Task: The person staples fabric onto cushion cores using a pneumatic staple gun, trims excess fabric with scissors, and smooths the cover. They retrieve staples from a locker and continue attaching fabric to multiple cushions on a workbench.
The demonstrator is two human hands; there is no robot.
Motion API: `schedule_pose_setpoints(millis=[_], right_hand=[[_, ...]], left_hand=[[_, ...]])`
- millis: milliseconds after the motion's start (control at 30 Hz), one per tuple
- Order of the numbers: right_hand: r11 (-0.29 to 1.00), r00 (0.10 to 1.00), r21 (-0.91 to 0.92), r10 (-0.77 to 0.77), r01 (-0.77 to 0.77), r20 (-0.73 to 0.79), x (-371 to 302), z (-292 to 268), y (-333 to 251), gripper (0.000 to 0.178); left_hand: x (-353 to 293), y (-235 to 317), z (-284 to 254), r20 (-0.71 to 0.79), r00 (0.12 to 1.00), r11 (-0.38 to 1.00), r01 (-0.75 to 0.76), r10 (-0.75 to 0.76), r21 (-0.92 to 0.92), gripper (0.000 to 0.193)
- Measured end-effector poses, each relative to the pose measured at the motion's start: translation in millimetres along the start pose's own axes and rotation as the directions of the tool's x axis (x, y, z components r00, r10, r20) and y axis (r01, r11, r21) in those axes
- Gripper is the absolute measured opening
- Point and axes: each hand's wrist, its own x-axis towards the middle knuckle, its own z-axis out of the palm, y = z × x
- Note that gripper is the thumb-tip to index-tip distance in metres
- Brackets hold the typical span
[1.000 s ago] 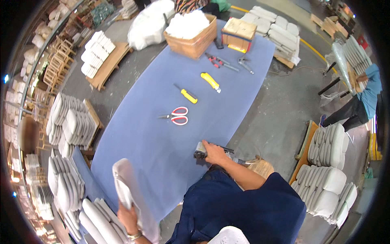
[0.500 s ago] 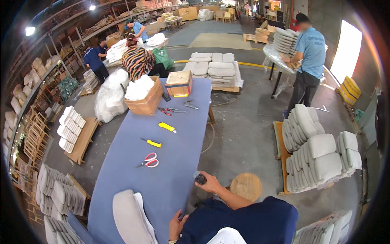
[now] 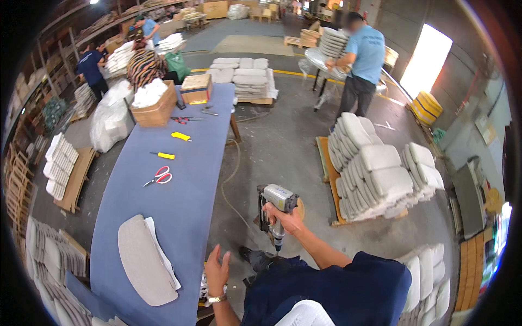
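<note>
With the right hand, gripped the handle of a silver-and-black nail gun, fingers curled round it. Held the tool raised over the floor, to the right of the table, with the forearm slanting up and leftward from the sleeve. Held the left hand open just beside the table's near right edge, with the fingers loosely spread and pointing forward, the forearm rising from below and a metal watch round the wrist. Had a curved grey cushion lying on the blue table, left of the left hand and apart from it, with white showing along its right edge. Faced, farther up the table, red-and-white scissors, a yellow-handled screwdriver, a yellow cutter and red-handled pliers, then a cardboard box heaped with white material. Saw stacked grey cushions on the right and, beyond, a person in light blue beside another table.
</note>
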Motion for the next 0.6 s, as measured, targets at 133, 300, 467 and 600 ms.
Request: schedule_pose_setpoints(millis=[133, 300, 467, 600], right_hand=[[0.982, 0.996, 0.170, -0.085, 0.080, 0.023, -57, -21, -51, 0.023], [0.936, 0.998, 0.348, -0.060, 0.057, -0.004, -103, -87, -52, 0.025], [0.891, 0.984, 0.428, -0.093, 0.150, -0.152, -140, -158, -62, 0.048], [0.875, 0.964, 0.439, -0.103, 0.205, -0.245, -161, -231, -72, 0.072]], left_hand=[[17, 73, 58, 0.026, 0.945, 0.942, -0.324, 0.327, -0.089, 0.063], [-3, 135, 135, 0.207, 0.851, 0.870, -0.437, 0.482, -0.229, 0.069], [-27, 187, 212, 0.403, 0.757, 0.857, -0.429, 0.513, -0.284, 0.067], [-39, 235, 279, 0.472, 0.693, 0.837, -0.486, 0.544, -0.251, 0.065]])
